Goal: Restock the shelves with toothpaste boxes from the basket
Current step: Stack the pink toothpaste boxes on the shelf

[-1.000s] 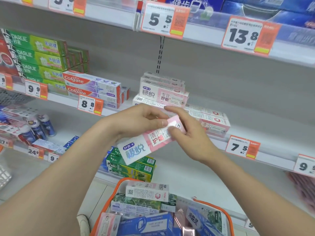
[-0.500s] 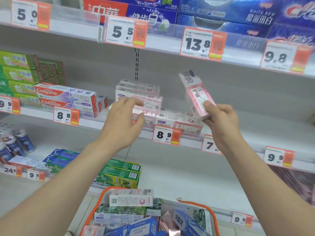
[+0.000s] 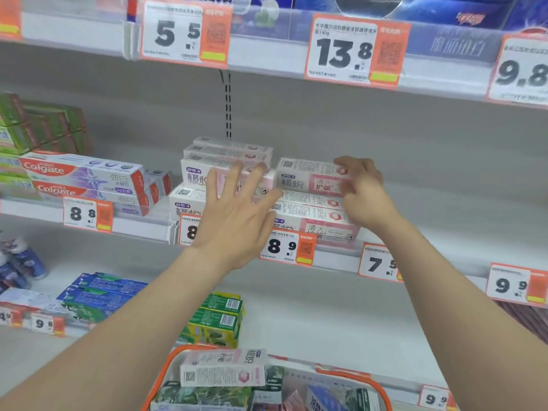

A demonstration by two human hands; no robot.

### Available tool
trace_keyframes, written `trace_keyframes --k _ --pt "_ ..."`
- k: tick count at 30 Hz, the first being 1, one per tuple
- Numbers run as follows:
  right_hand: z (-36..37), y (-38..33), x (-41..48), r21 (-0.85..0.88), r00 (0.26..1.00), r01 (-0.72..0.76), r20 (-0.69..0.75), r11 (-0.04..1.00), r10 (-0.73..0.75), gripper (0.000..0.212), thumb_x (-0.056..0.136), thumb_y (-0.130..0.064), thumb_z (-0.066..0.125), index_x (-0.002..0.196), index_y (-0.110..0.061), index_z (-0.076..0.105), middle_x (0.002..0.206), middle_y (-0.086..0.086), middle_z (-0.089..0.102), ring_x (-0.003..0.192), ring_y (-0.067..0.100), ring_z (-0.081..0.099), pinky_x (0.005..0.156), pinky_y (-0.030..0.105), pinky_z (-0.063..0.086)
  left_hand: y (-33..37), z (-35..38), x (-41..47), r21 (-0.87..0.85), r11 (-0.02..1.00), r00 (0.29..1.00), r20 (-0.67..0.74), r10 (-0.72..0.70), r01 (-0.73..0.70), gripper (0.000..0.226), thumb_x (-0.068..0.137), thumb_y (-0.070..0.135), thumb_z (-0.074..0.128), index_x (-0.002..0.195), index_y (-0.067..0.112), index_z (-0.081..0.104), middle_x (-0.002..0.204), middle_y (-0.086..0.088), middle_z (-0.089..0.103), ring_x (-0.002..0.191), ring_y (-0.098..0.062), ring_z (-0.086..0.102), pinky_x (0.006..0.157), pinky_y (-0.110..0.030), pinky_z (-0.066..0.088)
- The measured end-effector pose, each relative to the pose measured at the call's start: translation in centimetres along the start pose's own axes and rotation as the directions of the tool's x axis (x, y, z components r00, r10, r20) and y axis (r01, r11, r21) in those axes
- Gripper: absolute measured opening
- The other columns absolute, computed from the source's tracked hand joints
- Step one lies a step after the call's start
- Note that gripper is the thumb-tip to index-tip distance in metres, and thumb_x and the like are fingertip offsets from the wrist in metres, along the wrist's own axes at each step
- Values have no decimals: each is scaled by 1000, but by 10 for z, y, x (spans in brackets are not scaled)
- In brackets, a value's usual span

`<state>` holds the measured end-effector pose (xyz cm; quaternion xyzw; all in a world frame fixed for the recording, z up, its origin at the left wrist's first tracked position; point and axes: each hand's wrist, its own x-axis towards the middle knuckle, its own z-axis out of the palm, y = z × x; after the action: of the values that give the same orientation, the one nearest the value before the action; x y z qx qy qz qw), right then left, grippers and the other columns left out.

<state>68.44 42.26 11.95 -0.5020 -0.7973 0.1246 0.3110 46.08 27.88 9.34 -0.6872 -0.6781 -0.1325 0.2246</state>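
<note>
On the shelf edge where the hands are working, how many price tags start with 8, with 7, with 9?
Tags starting with 8: 3, one partly behind the left hand
Tags starting with 7: 1
Tags starting with 9: 1
Total: 5

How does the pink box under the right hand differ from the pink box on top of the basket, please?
The shelf box tops the right stack, gripped at its end by the right hand; the basket box lies loose in the basket, untouched. The shelf box's print reads upright; the basket box's is upside down. Both are long pink-and-white cartons lying flat.
</note>
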Motion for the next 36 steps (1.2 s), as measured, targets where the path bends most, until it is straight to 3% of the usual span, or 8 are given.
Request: trace_keyframes --k 4,11,16,19,23,29,33,36 --pt "3 1 9 110 963 -135 249 985 104 54 95 3 47 142 -21 60 132 -2 57 112 23 59 78 25 48 -4 3 3 -32 996 996 -12 -85 85 49 102 47 36 148 33 46 166 -6 28 152 -42 22 115 -61 27" --pt "13 4 6 127 959 -139 263 982 102 31 103 -30 46 131 -29 61 104 0 70 58 0 65 76 30 50 -4 1 9 -369 927 994 -61 -93 64 58 105 22 42 161 16 27 170 -12 20 159 -31 12 123 -55 25" --pt "15 -8 1 -58 996 -85 -11 995 84 51 85 -53 36 114 -30 71 108 5 71 109 31 64 98 45 53 -8 -3 -1 -385 922 986 -164 -41 -26 50 99 12 50 149 9 45 161 -15 37 150 -32 32 119 -48 33" --pt "18 -35 -24 -101 971 105 -204 989 -123 38 87 -35 40 98 -21 75 97 9 68 97 34 62 89 44 52 -1 -10 -20 -371 928 965 -258 -57 -44 29 93 15 56 122 12 59 129 -11 55 116 -33 51 94 -47 45" --pt "22 -83 -95 -159 913 389 -62 907 -402 30 84 -24 41 84 -14 68 83 8 65 82 34 61 73 42 51 8 -18 -53 -363 929 990 138 -17 67 11 96 29 53 99 20 59 99 -2 62 91 -29 58 76 -43 51" --pt "39 -113 -183 -264 650 431 754 863 -94 21 90 -15 49 89 -9 69 85 15 68 80 37 64 68 39 57 11 -6 -120 -201 980 503 847 173 0 35 98 35 59 131 24 63 115 0 66 107 -26 63 88 -34 52" --pt "58 -94 -219 -343 487 477 870 809 82 22 97 -6 49 75 -11 48 84 9 51 62 23 51 52 31 40 12 7 -149 -170 985 402 901 163 -17 43 99 33 64 140 22 59 140 -5 60 119 -29 62 94 -36 52" --pt "80 -71 -226 -406 509 480 851 778 130 26 107 -21 47 83 -14 46 87 4 48 67 20 52 55 33 42 9 20 -172 -99 995 384 918 103 -29 16 100 27 61 105 12 65 109 -9 66 94 -30 64 81 -36 54"
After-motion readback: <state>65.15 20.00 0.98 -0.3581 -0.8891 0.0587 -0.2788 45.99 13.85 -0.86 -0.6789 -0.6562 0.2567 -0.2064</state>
